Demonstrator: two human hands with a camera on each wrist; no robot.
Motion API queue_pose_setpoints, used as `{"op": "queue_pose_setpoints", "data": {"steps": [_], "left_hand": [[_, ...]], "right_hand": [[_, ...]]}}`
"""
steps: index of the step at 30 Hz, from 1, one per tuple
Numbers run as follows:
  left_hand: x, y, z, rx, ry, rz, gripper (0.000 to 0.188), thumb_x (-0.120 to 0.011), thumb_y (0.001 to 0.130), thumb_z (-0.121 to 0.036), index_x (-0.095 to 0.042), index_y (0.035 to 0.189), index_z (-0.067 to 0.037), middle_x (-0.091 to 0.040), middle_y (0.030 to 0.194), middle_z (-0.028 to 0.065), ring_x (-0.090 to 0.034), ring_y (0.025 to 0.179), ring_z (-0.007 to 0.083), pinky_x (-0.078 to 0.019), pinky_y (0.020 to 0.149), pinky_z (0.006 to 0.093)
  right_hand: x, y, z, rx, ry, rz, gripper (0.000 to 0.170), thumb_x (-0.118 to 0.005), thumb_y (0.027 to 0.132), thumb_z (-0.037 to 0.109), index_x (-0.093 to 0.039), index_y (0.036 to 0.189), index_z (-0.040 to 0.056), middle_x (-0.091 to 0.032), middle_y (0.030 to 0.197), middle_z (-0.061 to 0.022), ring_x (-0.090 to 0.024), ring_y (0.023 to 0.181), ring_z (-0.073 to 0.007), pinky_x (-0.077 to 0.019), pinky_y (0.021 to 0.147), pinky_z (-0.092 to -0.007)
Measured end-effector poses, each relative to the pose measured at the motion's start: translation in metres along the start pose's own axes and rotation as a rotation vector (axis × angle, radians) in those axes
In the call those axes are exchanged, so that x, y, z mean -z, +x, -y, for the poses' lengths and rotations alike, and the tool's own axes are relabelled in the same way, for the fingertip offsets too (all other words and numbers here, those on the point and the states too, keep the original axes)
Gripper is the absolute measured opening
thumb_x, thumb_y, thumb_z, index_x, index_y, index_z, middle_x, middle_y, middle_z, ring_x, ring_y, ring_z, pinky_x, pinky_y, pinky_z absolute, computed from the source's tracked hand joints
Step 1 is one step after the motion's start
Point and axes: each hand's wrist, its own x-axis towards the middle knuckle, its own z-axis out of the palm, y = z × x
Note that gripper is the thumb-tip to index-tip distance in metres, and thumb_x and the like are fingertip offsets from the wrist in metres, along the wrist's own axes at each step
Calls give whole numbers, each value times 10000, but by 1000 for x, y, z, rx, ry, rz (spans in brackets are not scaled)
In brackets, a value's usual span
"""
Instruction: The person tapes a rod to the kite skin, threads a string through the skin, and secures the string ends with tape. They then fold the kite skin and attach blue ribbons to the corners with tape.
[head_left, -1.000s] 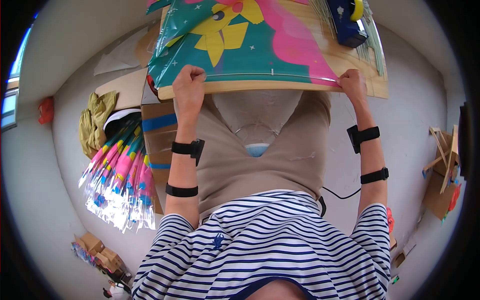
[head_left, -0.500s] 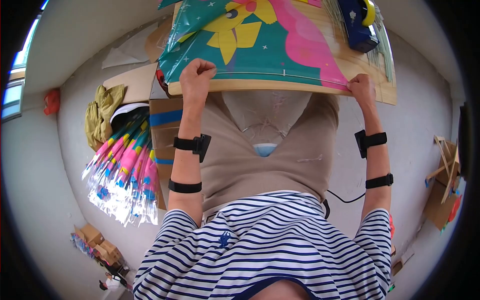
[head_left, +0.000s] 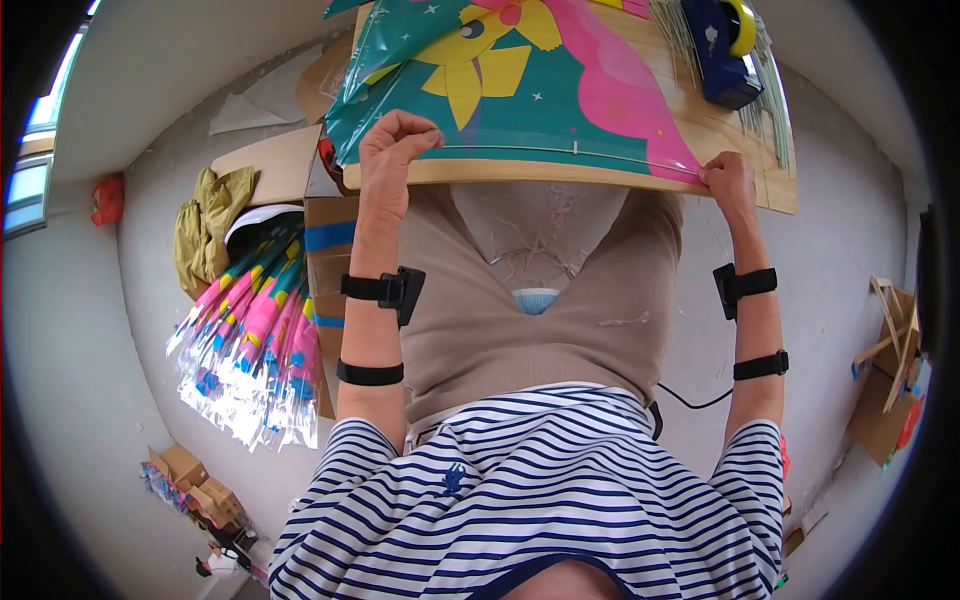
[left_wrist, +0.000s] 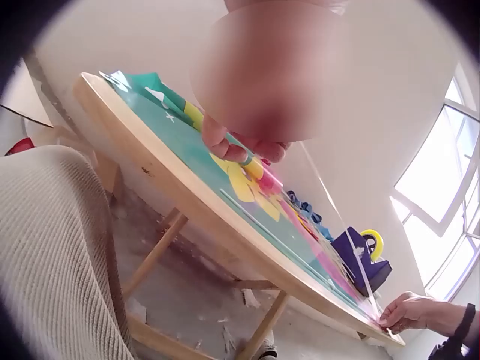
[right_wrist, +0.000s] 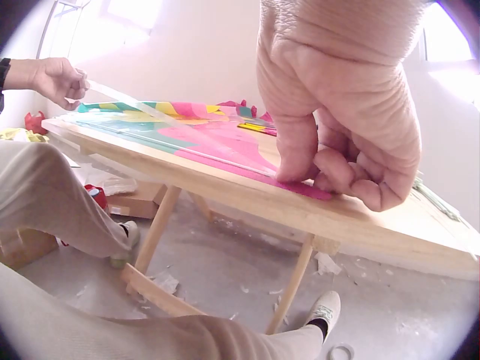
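A printed plastic sheet [head_left: 545, 115], teal and pink with a yellow cartoon figure, lies on the wooden table [head_left: 620, 178]. Along its near edge runs a thin white stick [head_left: 510, 149]. My left hand [head_left: 392, 165] pinches one end of a clear tape strip [right_wrist: 124, 97] between thumb and fingers, raised above the sheet's left end. From there the strip slopes down to my right hand [head_left: 732, 180]. That hand pinches the strip's other end low against the sheet's pink corner [right_wrist: 304, 190], its remaining fingers curled in at the table top.
A blue tape dispenser [head_left: 722, 55] with a yellow roll stands at the back right, beside bundles of thin sticks [head_left: 778, 110]. Left of my legs, several printed plastic pieces [head_left: 250, 340] hang over a cardboard box [head_left: 330, 265]. The table's near edge crosses above my knees.
My left hand has turned and lifted slightly, its thumb now showing toward the right. My right hand stays at the pink corner. The head view has shifted a little.
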Motion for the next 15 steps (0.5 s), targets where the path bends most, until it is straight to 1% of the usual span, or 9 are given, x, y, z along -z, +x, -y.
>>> {"op": "queue_pose_setpoints", "data": {"steps": [4, 7, 10, 15], "left_hand": [[-3, -3, -4, -13, 114, -49, 72, -669, 816, 45, -673, 875, 4, -677, 819, 60, -634, 754, 145, -513, 771, 260], [-4, -3, -1, -13, 252, -90, 62, -673, 809, 42, -681, 858, 5, -665, 780, 42, -611, 699, 124, -498, 691, 243], [-9, -4, 4, 15, 393, -189, 56, -675, 799, 34, -686, 849, 12, -659, 757, 30, -584, 661, 104, -474, 628, 231], [-12, -2, 10, 33, 644, -245, 64, -698, 772, 6, -698, 836, 4, -653, 724, 18, -564, 650, 87, -460, 604, 229]], "right_hand": [[1, -1, 1, -7, 15, 13, 143, -764, 717, 167, -738, 780, 41, -707, 795, -167, -693, 800, -331, -527, 741, -431], [-1, 1, -1, -5, 5, 10, 140, -765, 717, 164, -739, 785, 44, -708, 793, -162, -694, 797, -326, -527, 741, -429], [1, -1, 1, -18, 17, 17, 144, -769, 716, 165, -739, 789, 44, -710, 796, -158, -694, 798, -320, -527, 741, -426], [0, 0, 0, -9, 13, 16, 149, -770, 716, 167, -743, 798, 46, -713, 797, -154, -695, 794, -315, -527, 741, -424]]}}
